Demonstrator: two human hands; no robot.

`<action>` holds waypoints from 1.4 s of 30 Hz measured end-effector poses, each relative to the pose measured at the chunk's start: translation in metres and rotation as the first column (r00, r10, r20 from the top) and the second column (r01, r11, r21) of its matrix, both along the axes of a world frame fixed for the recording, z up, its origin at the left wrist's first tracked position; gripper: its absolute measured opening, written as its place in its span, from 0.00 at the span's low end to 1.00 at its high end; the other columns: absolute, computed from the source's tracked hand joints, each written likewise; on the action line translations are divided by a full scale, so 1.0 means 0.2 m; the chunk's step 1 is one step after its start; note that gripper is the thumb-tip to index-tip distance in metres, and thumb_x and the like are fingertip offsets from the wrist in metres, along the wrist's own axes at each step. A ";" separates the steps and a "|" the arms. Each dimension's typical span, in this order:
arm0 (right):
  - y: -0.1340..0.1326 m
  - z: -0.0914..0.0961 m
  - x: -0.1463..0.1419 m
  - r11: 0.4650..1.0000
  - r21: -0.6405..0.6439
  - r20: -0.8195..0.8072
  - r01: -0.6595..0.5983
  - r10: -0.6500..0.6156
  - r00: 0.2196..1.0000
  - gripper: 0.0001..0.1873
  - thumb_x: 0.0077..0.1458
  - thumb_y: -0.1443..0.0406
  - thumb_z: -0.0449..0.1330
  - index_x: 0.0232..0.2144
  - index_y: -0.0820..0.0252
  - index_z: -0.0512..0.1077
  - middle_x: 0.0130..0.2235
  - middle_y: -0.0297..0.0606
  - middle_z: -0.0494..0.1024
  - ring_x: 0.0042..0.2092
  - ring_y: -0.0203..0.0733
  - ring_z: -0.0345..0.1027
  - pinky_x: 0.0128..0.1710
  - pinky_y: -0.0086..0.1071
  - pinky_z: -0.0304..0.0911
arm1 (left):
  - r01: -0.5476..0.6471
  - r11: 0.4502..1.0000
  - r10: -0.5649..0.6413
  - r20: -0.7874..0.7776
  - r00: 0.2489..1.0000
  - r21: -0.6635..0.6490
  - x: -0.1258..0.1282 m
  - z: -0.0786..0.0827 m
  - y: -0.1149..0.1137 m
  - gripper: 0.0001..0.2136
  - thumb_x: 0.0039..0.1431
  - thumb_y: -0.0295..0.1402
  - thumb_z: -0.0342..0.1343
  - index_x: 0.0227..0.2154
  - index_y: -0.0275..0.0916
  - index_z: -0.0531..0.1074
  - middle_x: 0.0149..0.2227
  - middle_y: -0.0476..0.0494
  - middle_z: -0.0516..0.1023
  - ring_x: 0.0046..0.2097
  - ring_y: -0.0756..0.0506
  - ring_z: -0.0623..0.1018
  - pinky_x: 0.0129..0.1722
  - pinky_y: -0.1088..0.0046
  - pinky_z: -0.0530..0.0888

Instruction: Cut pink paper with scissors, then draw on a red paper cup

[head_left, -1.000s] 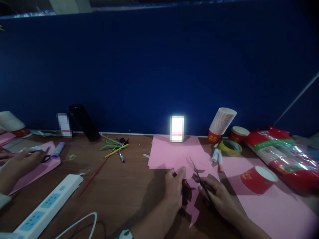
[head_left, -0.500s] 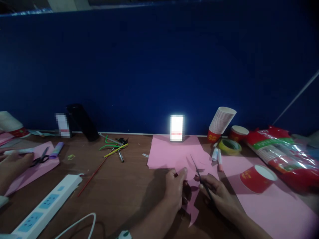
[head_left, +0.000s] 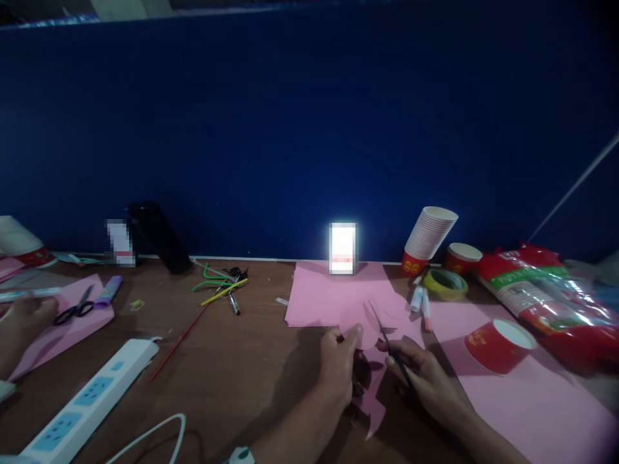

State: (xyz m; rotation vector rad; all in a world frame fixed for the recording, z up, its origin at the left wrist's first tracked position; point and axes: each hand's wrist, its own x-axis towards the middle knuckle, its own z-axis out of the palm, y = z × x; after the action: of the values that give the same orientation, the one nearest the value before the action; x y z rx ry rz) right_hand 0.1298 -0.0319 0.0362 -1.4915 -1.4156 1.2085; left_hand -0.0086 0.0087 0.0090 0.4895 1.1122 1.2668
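The left hand (head_left: 340,362) fingers pinch the cut pink paper sheet (head_left: 373,406). Just right of it, the right hand (head_left: 425,380) grips thin black scissors (head_left: 387,338), the blades slanting up-left into the sheet.

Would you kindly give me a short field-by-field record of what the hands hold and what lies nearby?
Left hand: pinches the cut pink paper piece
Right hand: grips the black scissors, blades pointing away over that paper
Right side: red paper cup on its side on a large pink paper sheet; leaning stack of white paper cups; yellow-green tape roll
Left side: white power strip on the brown wooden desk; a co-worker's hand
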 end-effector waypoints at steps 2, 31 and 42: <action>0.00 0.00 0.00 1.000 0.005 0.009 -0.008 0.008 1.000 0.25 0.47 0.49 0.61 0.41 0.62 0.74 0.24 0.29 0.65 0.21 0.33 0.60 0.20 0.28 0.56 | 0.003 1.000 -0.003 -0.001 1.000 0.001 0.00 0.00 0.00 0.18 0.35 0.43 0.68 0.22 0.34 0.71 0.16 0.51 0.69 0.18 0.54 0.65 0.18 0.78 0.63; 0.00 -0.01 0.01 0.999 0.001 0.082 -0.033 0.033 0.996 0.22 0.50 0.55 0.60 0.43 0.64 0.73 0.22 0.28 0.65 0.22 0.33 0.60 0.22 0.27 0.56 | 0.009 0.998 -0.011 0.035 0.999 0.059 -0.01 -0.01 0.01 0.17 0.39 0.43 0.67 0.24 0.33 0.71 0.17 0.52 0.69 0.18 0.53 0.66 0.19 0.77 0.64; 0.01 -0.05 0.02 1.000 -0.021 0.005 -0.020 0.020 1.000 0.26 0.50 0.50 0.60 0.45 0.63 0.71 0.23 0.29 0.64 0.22 0.34 0.60 0.21 0.27 0.57 | 0.035 0.998 -0.032 -0.052 0.998 0.056 -0.01 -0.03 0.01 0.16 0.41 0.42 0.66 0.22 0.34 0.70 0.16 0.53 0.67 0.19 0.54 0.64 0.20 0.78 0.63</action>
State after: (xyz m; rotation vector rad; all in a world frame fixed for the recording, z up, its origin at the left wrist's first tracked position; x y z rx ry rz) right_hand 0.1333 -0.0299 0.0261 -1.4987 -1.4285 1.2366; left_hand -0.0100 0.0112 0.0035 0.5836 1.1084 1.2653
